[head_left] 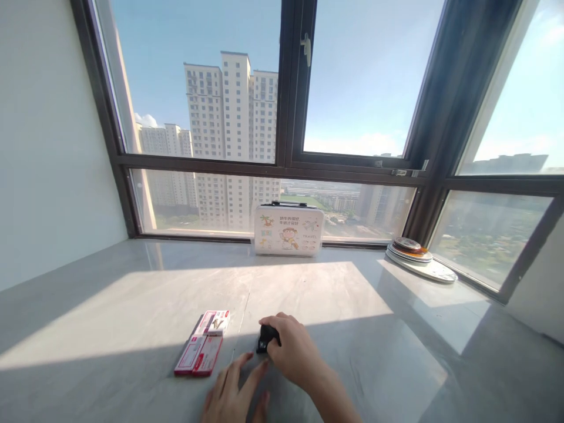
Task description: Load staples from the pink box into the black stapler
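Note:
My right hand is closed around a small black object on the grey stone-look surface. Fingers cover much of it, and I cannot tell its exact kind. To its lower left, my left hand has its fingers spread, holding nothing; its fingertips are close to the black object. Left of both hands lie several small flat red-and-white boxes, side by side: a pinkish-red box and a white-labelled box in front, a white box with a dark picture behind them.
A white carry case with cartoon prints and a dark handle stands upright against the window. At the right corner is a stack of round plates or lids. Dark window frames and a white wall border the surface.

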A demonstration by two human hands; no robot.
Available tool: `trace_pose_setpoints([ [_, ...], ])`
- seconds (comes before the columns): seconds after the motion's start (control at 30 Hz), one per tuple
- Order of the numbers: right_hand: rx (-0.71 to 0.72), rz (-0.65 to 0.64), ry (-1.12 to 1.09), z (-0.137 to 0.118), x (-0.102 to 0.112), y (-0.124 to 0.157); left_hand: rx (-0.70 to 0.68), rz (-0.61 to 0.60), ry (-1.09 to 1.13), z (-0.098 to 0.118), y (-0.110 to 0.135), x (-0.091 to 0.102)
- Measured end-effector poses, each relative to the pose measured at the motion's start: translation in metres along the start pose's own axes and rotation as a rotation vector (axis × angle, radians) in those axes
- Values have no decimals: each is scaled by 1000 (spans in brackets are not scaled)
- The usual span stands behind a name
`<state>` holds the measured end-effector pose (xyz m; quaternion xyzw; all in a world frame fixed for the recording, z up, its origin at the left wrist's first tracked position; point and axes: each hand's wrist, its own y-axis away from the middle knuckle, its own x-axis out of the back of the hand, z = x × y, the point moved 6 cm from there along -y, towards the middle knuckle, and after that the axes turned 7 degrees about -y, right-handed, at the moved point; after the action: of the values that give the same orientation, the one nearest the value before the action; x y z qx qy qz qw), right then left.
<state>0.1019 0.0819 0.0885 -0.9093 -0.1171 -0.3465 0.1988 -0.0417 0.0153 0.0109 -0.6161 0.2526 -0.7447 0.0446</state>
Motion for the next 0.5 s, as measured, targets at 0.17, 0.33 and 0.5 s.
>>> trace_pose_setpoints([
  [0.17, -24, 148, -49, 13, 14, 36, -153, -164, 23, 25, -18, -16],
  [0.33, -7, 354, -207, 6, 14, 30, -136, -211, 44, 31, -23, -13],
  [0.5, -176, 677, -832, 43, 40, 29, -90, -174, 24, 23, -25, -10],
])
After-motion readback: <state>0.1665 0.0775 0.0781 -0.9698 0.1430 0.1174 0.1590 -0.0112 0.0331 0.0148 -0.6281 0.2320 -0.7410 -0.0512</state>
